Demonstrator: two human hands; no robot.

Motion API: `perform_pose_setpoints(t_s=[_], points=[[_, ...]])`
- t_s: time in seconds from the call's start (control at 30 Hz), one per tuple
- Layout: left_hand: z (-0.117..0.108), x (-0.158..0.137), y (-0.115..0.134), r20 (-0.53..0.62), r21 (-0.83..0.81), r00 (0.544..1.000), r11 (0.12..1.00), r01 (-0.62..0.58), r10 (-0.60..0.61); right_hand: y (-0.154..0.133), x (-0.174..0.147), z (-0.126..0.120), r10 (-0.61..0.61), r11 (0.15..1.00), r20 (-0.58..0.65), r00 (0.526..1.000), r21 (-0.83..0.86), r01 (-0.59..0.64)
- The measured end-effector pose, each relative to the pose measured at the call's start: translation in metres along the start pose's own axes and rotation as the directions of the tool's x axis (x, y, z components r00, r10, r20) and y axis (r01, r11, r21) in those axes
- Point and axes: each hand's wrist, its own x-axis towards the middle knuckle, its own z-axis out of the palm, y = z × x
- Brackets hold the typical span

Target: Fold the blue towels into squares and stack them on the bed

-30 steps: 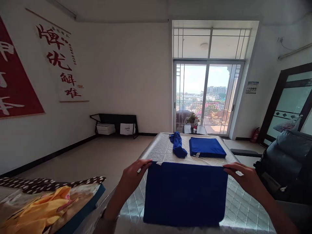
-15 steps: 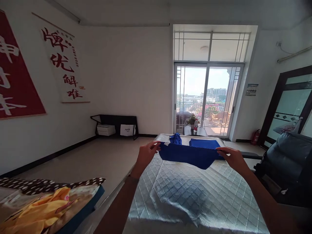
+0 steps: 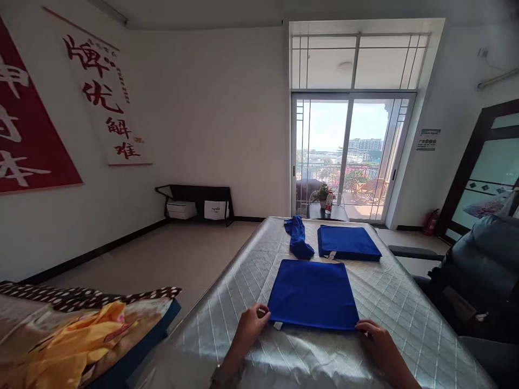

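Observation:
A blue square cloth with a small white tag lies flat on a silvery quilted bed cover. My left hand pinches its near left corner, close to the tag. At the near right corner, the fingers of my right hand are closed on the edge. Beyond it on the right sits a neat stack of folded blue cloths, also showing a white tag. A crumpled blue cloth lies to the left of that stack.
At lower left is another bed with yellow fabric on it. A dark padded chair stands at the right. Past the bed's far end are a small table with a plant and bottle, and sliding glass doors. A black rack stands by the wall.
Both hands have come down and nearer with the blue cloth. It hung between them before; now it lies spread flat on the bed. The view has tilted slightly downward.

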Motion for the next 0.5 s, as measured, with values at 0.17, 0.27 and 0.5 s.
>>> perform_pose_setpoints(t_s=[0.17, 0.27, 0.5], points=[[0.002, -0.004, -0.002, -0.034, 0.086, 0.999, 0.996, 0.008, -0.005, 0.005, -0.005, 0.002, -0.014, 0.999, -0.016, 1.0, -0.04, 0.013], [0.007, -0.01, -0.004, -0.081, 0.195, 0.996, 0.981, -0.004, 0.02, 0.006, -0.009, 0.006, -0.029, 0.997, -0.02, 0.999, -0.07, 0.027], [0.017, -0.017, -0.001, -0.127, 0.434, 0.99, 0.901, -0.003, 0.065, 0.005, -0.012, 0.006, -0.052, 0.989, 0.026, 0.998, -0.137, 0.055]])
